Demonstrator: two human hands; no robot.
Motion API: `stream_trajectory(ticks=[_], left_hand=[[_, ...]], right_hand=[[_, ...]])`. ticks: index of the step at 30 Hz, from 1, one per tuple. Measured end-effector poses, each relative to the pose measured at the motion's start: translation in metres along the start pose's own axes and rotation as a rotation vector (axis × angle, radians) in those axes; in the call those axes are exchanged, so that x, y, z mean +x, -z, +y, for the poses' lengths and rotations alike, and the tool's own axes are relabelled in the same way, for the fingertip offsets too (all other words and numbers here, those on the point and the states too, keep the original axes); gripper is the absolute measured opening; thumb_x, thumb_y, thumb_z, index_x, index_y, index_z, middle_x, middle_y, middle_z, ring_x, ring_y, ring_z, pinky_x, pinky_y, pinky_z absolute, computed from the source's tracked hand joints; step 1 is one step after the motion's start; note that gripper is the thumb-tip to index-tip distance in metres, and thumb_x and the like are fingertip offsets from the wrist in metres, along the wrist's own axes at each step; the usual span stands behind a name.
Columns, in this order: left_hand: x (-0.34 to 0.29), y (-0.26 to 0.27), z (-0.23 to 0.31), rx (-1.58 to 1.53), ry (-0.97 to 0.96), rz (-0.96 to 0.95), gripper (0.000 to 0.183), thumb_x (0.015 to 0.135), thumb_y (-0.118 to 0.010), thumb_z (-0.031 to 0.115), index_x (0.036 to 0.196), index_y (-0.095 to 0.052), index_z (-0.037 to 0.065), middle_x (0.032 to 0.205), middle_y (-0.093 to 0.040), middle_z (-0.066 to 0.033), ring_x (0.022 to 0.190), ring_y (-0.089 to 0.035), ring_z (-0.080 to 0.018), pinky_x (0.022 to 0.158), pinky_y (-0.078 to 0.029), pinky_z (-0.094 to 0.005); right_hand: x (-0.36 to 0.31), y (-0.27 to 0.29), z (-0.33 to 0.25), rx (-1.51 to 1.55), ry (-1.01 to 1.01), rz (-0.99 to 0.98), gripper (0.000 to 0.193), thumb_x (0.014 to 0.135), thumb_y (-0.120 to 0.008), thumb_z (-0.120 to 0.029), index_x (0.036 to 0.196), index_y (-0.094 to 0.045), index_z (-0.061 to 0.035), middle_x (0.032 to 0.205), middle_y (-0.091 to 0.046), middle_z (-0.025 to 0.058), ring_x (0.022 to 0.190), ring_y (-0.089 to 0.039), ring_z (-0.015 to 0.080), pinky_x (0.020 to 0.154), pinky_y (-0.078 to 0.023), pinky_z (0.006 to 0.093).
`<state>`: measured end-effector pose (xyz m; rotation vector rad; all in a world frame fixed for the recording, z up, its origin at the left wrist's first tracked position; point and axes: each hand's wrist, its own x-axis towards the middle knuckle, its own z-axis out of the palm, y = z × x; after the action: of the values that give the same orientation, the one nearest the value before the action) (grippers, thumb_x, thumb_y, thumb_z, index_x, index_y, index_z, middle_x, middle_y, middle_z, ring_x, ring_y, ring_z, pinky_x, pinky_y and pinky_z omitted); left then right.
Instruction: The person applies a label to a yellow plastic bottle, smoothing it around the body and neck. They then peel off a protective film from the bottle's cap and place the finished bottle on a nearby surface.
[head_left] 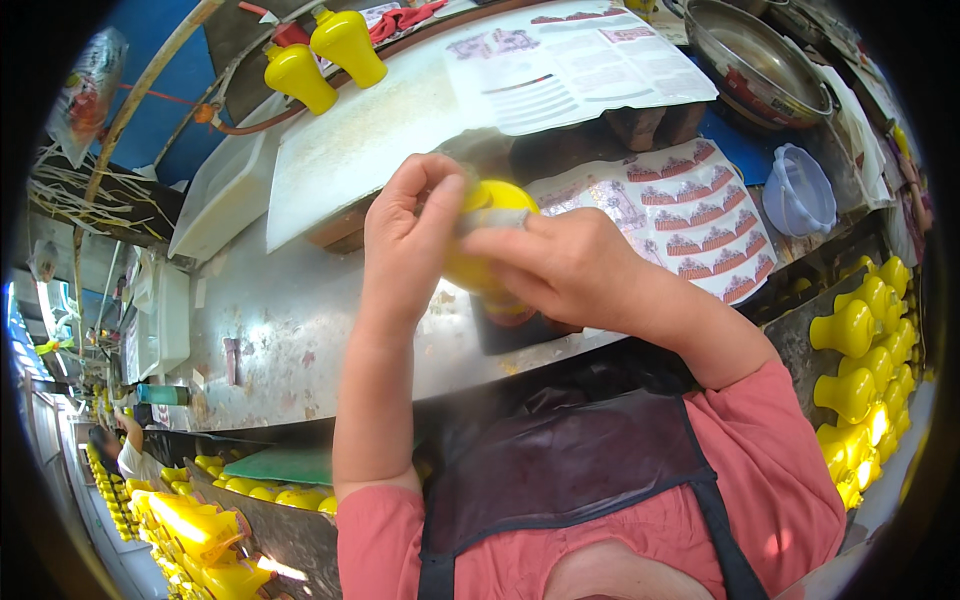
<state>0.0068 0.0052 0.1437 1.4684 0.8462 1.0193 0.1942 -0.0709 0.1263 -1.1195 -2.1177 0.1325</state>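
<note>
Yellow vessel [512,194], centre: partly hidden by left hand [415,215] and right hand [575,255], blurred. Pale strip [495,219] there: unidentifiable. Printed sheet [585,65], one o'clock: fine print illegible. Co-worker [142,458], eight o'clock: too small to tell handwork.

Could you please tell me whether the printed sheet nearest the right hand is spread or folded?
Spread: the printed sheet lies open, its rows of curved reddish prints showing.

Bright light catches a scuffed metal table [270,310] in a cluttered room, where a slanting pole [150,75] crosses a blue surface [192,72] at upper left and pale floor [893,495] shows at lower right.
</note>
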Motion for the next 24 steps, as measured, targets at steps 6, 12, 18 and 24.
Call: stream_trajectory(ticks=[6, 12, 18, 24], left_hand=[[-0.005, -0.003, 0.006, 0.366, -0.145, 0.053, 0.018, 0.086, -0.081, 0.008, 0.094, -0.065, 0.004, 0.093, -0.065, 0.0015, 0.085, -0.058, -0.0065, 0.078, -0.048, -0.0224], [-0.014, -0.001, 0.013, 0.253, -0.118, 0.015, 0.013, 0.088, -0.078, 0.003, 0.094, -0.067, 0.002, 0.095, -0.068, -0.0020, 0.083, -0.062, -0.0079, 0.078, -0.051, -0.0231], [-0.026, 0.000, 0.014, 0.118, -0.128, -0.010, 0.010, 0.091, -0.075, 0.002, 0.098, -0.067, 0.000, 0.108, -0.072, -0.0092, 0.094, -0.066, -0.0124, 0.089, -0.054, -0.0273], [-0.032, 0.005, 0.013, -0.006, -0.075, -0.033, 0.010, 0.097, -0.069, 0.008, 0.105, -0.068, 0.002, 0.111, -0.071, -0.0076, 0.101, -0.064, -0.0121, 0.097, -0.049, -0.0278]], right_hand=[[-0.006, 0.000, 0.004, 0.192, -0.090, 0.197, 0.025, 0.087, -0.068, -0.011, 0.112, -0.070, -0.0131, 0.092, -0.072, 0.0100, 0.074, -0.071, 0.0310, 0.065, -0.057, 0.0398], [-0.014, 0.001, -0.007, 0.265, -0.054, 0.219, 0.027, 0.088, -0.070, -0.002, 0.114, -0.072, -0.0091, 0.083, -0.072, 0.0118, 0.064, -0.071, 0.0228, 0.058, -0.055, 0.0326], [-0.012, -0.005, -0.013, 0.270, 0.017, 0.268, 0.026, 0.089, -0.068, 0.000, 0.114, -0.072, -0.0077, 0.088, -0.074, 0.0118, 0.060, -0.069, 0.0208, 0.057, -0.054, 0.0319], [-0.015, -0.003, -0.011, 0.334, -0.149, 0.217, 0.022, 0.090, -0.067, -0.007, 0.111, -0.071, -0.0084, 0.100, -0.074, 0.0134, 0.083, -0.071, 0.0298, 0.071, -0.056, 0.0378]])
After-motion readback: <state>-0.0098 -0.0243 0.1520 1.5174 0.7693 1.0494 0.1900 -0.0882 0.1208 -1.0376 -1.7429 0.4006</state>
